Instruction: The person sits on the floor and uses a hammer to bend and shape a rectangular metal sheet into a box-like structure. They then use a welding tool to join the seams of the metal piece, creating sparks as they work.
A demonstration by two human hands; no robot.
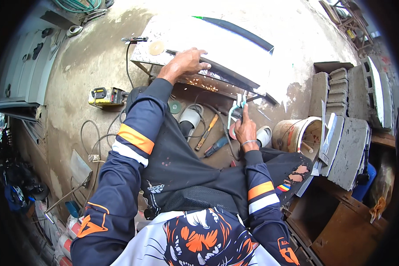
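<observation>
My left hand (189, 62) lies with its fingers apart over a long dark metal strip (235, 80) along the near edge of a bright, glaring metal workpiece (181, 35). Below that edge, orange sparks (202, 84) scatter. Lower right, my right hand (246, 130) is closed on a teal plier-like tool (233, 111) with silvery tips, its index finger stretched along it. Beneath this hand a blue angle grinder (217, 146) rests on the floor. Glare hides most of the workpiece's upper surface.
A black-handled clamp (135, 40) grips the workpiece's left corner, near a tan disc (156, 48). A yellow welding machine (106, 96), cables and a chisel-like tool (207, 132) lie on the floor. At right stand a bucket (292, 133) and concrete blocks (348, 146).
</observation>
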